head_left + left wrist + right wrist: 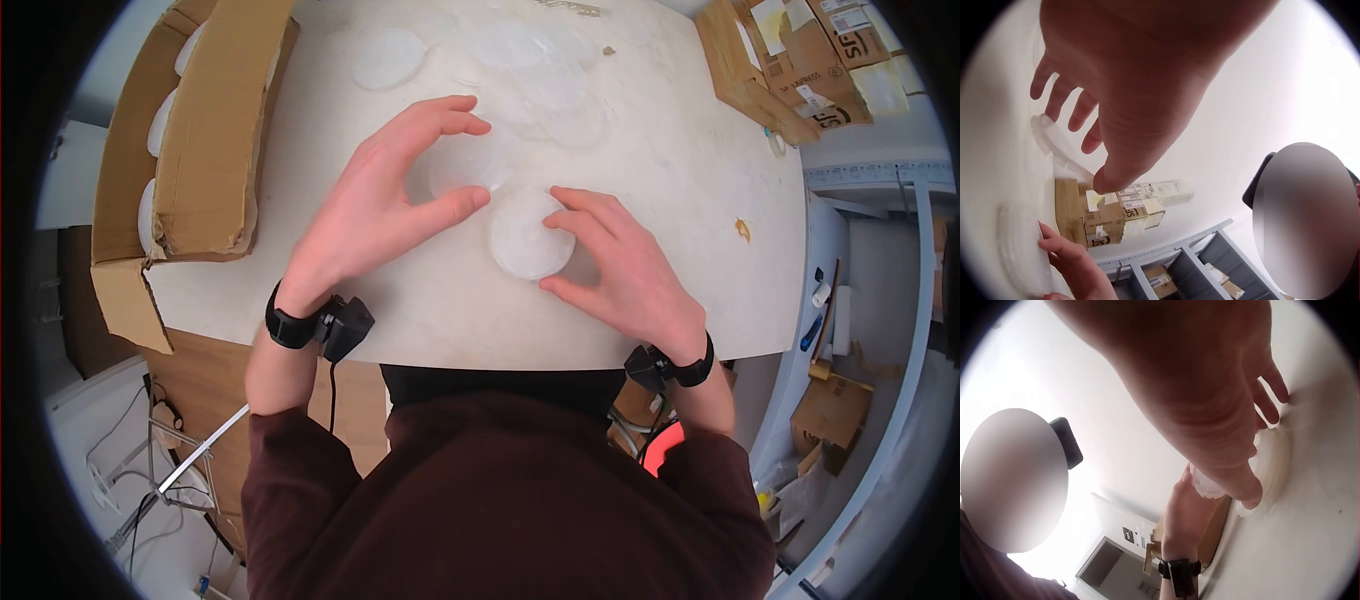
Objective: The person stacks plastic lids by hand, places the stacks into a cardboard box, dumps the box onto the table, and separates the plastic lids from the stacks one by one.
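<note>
In the head view my left hand [370, 195] holds a round, clear plastic lid [462, 165] by its edge, between thumb and fingers. The left wrist view shows this lid [1063, 147] tilted, seen nearly edge-on. Just to its right, my right hand [635, 270] grips the right side of a round, whitish translucent stack of lids [525, 240], thumb at the near edge and fingers at the far side. Seen from the right wrist, the stack [1272, 469] sits low at the tabletop, partly hidden by the thumb.
More clear round lids [570, 110] lie spread and overlapping at the back of the white table [690, 240], with a separate one [388, 58] farther left. An open cardboard box [210, 130] with white round pieces stands at left. Cardboard boxes [800, 65] are at back right.
</note>
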{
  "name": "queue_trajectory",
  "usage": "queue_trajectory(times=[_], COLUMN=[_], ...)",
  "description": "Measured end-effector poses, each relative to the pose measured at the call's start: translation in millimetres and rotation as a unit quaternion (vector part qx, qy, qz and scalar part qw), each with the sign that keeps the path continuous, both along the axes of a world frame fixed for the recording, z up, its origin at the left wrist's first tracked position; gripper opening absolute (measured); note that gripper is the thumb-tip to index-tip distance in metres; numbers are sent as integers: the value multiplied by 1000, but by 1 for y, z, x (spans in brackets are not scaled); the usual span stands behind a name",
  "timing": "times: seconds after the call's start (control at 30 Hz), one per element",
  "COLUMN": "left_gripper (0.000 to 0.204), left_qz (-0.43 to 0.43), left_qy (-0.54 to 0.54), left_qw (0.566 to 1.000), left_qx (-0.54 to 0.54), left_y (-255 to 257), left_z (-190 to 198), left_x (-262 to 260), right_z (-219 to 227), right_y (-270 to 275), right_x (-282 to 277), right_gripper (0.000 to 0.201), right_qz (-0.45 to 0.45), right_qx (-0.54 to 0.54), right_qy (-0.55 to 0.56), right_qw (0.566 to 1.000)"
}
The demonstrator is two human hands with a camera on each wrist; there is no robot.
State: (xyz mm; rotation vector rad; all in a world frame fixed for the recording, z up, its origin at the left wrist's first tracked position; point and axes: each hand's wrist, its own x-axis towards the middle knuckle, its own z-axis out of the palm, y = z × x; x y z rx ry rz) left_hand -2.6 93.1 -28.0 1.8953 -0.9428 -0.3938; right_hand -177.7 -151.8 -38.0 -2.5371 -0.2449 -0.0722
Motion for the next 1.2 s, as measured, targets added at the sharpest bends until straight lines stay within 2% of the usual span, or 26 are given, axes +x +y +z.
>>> queue_trajectory(times=[0.03,0.1,0.13,0.23,0.3,0.4,0.5,0.6,0.8,0.93,1.07,1.2], left_gripper=[49,52,52,53,53,54,55,55,56,57,57,55], left_qz=[-2,-92,-94,-161,-164,-161,-162,-159,-161,-163,-160,-165], left_qy=[4,-17,-14,-92,-112,-146,-158,-160,-164,-178,-194,-194], left_qw=[1000,995,995,983,980,976,974,974,973,970,968,967], left_qx=[0,-31,-31,1,-7,-7,7,13,17,24,26,19], left_y=[-3,-7,-9,-18,-23,-27,-27,-26,-26,-26,-24,-21], left_z=[-2,-8,-11,-23,-32,-35,-37,-39,-42,-44,-42,-43], left_x=[-5,-15,-21,-39,-47,-52,-52,-52,-53,-53,-53,-52], right_z=[0,-1,-3,-5,-6,-6,3,-8,-3,19,19,-2], right_y=[0,0,0,-4,-5,-6,-2,-7,-11,-35,-87,-127], right_x=[-2,-3,-4,-10,-14,-20,-23,-23,-20,-1,64,136], right_gripper=[52,51,51,52,61,64,62,59,59,55,43,41], right_qz=[-2,-11,-13,-21,-58,-115,-128,-77,-45,-78,-144,-179], right_qx=[0,0,0,-12,36,55,73,40,12,32,88,58], right_qy=[4,3,5,5,31,40,69,13,37,54,-19,-64], right_qw=[1000,1000,1000,1000,997,991,987,996,998,995,985,980])
